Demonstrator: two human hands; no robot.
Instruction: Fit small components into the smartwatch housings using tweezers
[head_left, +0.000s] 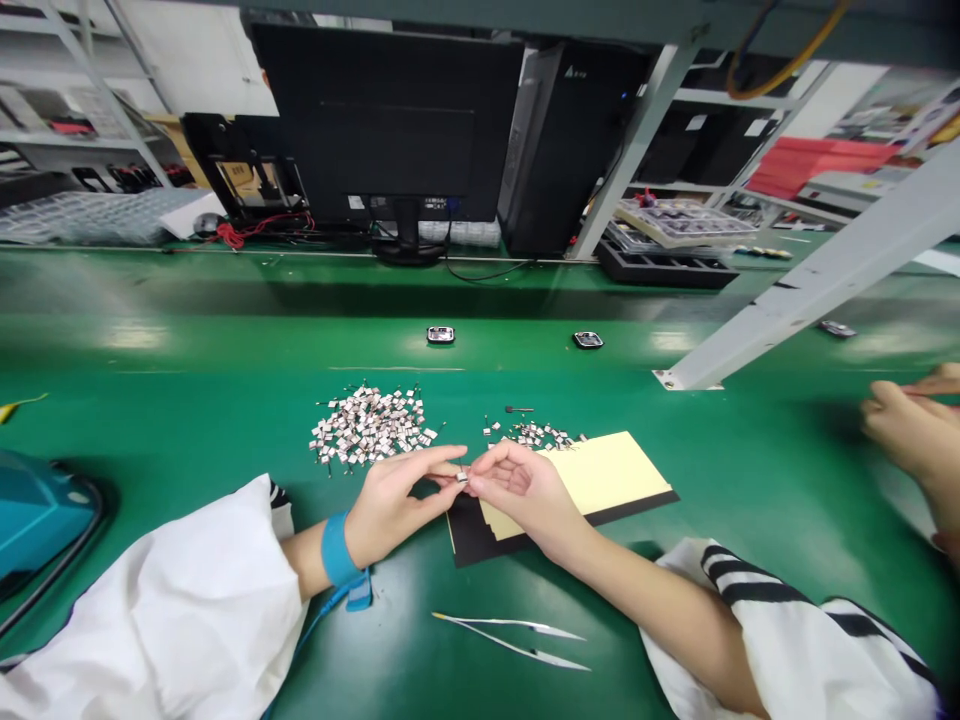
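Your left hand (390, 505) and right hand (517, 490) meet over the green bench (225, 400), fingertips of both pinching one small metal part (462, 478) between them. It sits just above the yellow sheet (607, 475), near the larger pile of parts (367, 425); tweezers (514, 635) lie untouched nearer you.

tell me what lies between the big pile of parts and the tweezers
In the head view, the left hand and right hand meet there, pinching one small part, between the big pile and the tweezers; bare green table otherwise.
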